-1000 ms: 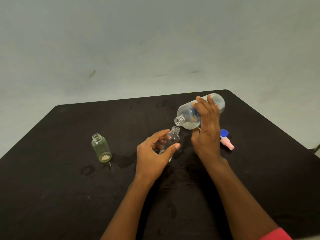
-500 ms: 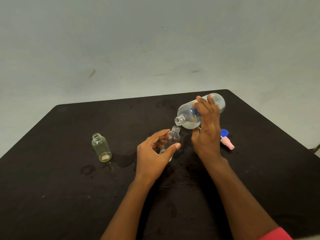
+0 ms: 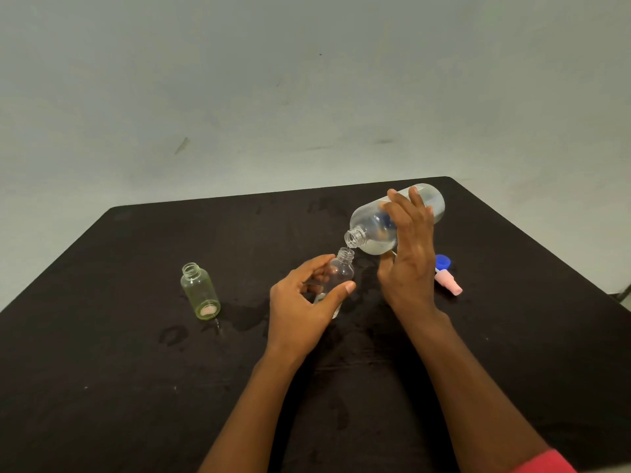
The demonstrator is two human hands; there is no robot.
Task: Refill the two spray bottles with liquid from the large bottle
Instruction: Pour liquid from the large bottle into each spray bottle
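Wrapping round the small clear spray bottle [image 3: 342, 273], the fingers [image 3: 307, 268] and thumb of the left hand [image 3: 297, 312] grip it upright near the middle of the frame. The right hand [image 3: 409, 264] has its fingers [image 3: 406, 206] curled over the large bottle [image 3: 372, 227] with the thumb underneath. That bottle is tipped on its side just right of centre, its open mouth sitting right above the small one's open neck.

Quick count: three bottles total, two small and one large, all uncapped. Two hands, one blue cap [image 3: 444, 261], one pink sprayer top [image 3: 450, 284].

Hard-to-see stuff: the left palm hides most of the clear bottle's lower half, so I can't tell how full it is. The right hand covers the big bottle's middle and part of the cap and sprayer top lying just beside it. A red sleeve [image 3: 546, 462] is cut off at the lower right edge.

Contents: clear liquid pooled along the large bottle's low side. The greenish spray bottle [image 3: 199, 291] stands alone at left of centre, with something pinkish at its base, otherwise looking empty. Wet patches [image 3: 246, 317] on the black table [image 3: 119, 387] near it.
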